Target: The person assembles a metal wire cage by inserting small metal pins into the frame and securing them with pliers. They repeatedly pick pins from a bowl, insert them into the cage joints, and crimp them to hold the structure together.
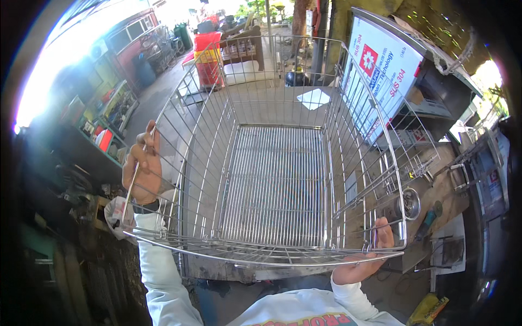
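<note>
Wire basket (277,185): open side up, over the desk (228,270); whether its whole base rests there, I cannot tell.
Left hand (144,169): fingers hooked on the left wall's wires; a loose hold could let that side slip.
Right hand (383,234): curled around the near right corner; uneven pulling could twist the frame.
Green tool (428,221): right of the basket; a rightward swing could knock it.
Film-covered cabinet (375,70): beyond the right wall; scraping wires could scratch it.
</note>
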Tool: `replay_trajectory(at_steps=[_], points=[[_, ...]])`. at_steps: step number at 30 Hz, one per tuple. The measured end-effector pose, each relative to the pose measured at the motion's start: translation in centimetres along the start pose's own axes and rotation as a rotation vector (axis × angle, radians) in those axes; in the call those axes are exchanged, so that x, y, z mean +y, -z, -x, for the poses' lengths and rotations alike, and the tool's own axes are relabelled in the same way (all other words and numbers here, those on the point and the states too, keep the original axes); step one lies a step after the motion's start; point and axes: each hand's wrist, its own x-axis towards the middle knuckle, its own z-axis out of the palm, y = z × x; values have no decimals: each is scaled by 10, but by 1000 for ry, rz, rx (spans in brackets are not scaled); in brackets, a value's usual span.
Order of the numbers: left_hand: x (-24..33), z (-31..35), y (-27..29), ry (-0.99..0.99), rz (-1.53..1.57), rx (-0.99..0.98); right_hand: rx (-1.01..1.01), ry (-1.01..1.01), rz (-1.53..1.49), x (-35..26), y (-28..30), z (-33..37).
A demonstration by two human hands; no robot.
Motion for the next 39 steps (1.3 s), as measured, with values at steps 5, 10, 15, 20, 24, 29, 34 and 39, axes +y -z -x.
replay_trajectory(at_steps=[5, 10, 15, 20, 24, 29, 34, 39], points=[[17, 26, -22, 135, -133, 469, 19, 141, 208, 58, -20, -36], [-12, 42, -118, -75, -534, 642, -20, -9, -181, 209, -74, -141], [-52, 61, -278, -49, -932, 588, -201, -243, -35, 308, -90, -277], [-24, 77, -343, -98, -1026, 190, -431, -153, -140, 275, 12, -280], [37, 75, -220, -285, -1438, 189, -601, -90, -441, 176, 97, -234], [82, 50, -62, -197, -1624, 110, -479, 116, -421, 48, 108, -118], [77, 47, -52, -246, -1709, 62, -144, 543, -130, 49, 34, -100], [73, 73, -99, -236, -1767, 87, -18, 653, 664, 107, 80, -133]])
